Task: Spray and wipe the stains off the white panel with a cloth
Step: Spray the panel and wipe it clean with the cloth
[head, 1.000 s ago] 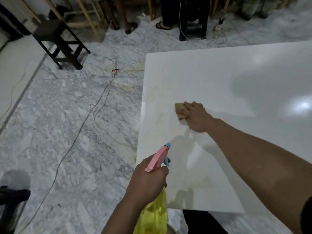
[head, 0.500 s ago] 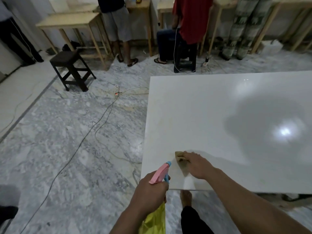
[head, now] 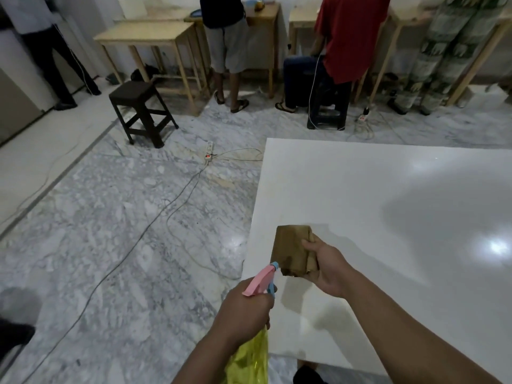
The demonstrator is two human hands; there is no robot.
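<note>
Panel, white and glossy, lies flat in front of me on the right, its near-left corner just ahead of my hands, with a bright glare spot and a soft shadow across its right part. Nearest to me, my left hand is curled tight round the neck of a spray bottle; the yellow body hangs below my fist and the pink and blue spray head sticks out above my knuckles, pointing toward the cloth. My right hand is raised over the panel's near-left part, palm turned up, fingers and thumb closed round a folded brown cloth. I hold the cloth clear of the surface, and its shadow falls on the panel just beneath. From here I cannot make out any stain on the white.

Left of the panel runs a grey marble floor with a thin cable snaking across it to a power strip near the panel's far-left corner. Beyond that stands a dark stool. Farther back, light wooden tables line the wall, and several people stand or sit at them with their backs to me, one in a red shirt seated on a dark stool.
</note>
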